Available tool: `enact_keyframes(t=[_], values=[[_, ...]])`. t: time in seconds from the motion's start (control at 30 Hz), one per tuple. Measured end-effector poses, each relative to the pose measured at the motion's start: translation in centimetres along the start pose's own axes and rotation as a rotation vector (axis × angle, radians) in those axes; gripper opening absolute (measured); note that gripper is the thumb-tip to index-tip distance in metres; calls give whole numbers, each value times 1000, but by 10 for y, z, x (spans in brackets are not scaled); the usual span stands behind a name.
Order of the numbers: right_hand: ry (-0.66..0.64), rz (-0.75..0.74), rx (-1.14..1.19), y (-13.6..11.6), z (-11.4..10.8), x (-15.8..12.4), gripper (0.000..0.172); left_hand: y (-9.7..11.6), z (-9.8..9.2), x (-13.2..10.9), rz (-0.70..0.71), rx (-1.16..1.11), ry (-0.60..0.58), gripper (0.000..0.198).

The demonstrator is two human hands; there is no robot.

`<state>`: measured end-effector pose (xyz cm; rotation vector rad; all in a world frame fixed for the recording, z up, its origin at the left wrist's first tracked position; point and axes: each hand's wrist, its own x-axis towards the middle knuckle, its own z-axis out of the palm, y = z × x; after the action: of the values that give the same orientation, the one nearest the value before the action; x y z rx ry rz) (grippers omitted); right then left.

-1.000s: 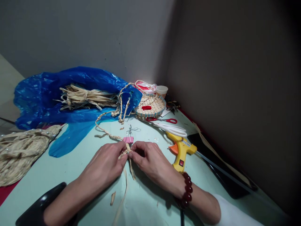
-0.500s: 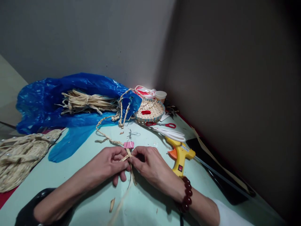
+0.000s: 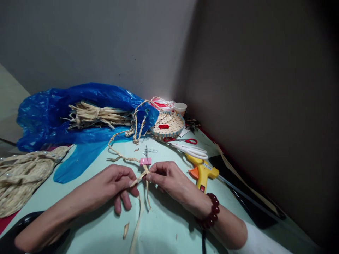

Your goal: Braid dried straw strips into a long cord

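Head view: plaiting step judged in hand.
- Left hand [image 3: 116,181] closed in thumb-and-forefinger pinch on one flat strand of straw strands [image 3: 140,177]; remaining fingers curled loose toward table [image 3: 164,229].
- Right hand [image 3: 169,180] pinched shut on neighbouring strand.
- Pink binder clip [image 3: 145,161] found at 12 o'clock of both pinches, clamped on strand tops.
- Finished braid [image 3: 120,153] run off toward 10 o'clock.
- Loose tails trailed toward 6 o'clock.
- Next crossing judged to call for tension against clip, with strand laid flat, untwisted.
- Glue gun [image 3: 202,171] lain at 3 o'clock of right hand, apart.
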<state>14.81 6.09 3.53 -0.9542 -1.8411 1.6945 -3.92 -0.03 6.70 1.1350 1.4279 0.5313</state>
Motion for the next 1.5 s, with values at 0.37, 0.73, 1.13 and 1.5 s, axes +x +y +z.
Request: enact_keyframes(t=[0.37,0.73,1.13,1.5], values=[[5,-14,-1,-4,1,-1,19,-8,15,11,130,259,193,27],[129,-133,-454,-9,3,-8,13,-9,19,23,154,-27,293,18],[179,-197,-527,-4,9,-7,14,-9,28,17,75,-103,314,26],[217,-184,-542,-6,10,-9,19,-11,32,13,17,-230,398,29]])
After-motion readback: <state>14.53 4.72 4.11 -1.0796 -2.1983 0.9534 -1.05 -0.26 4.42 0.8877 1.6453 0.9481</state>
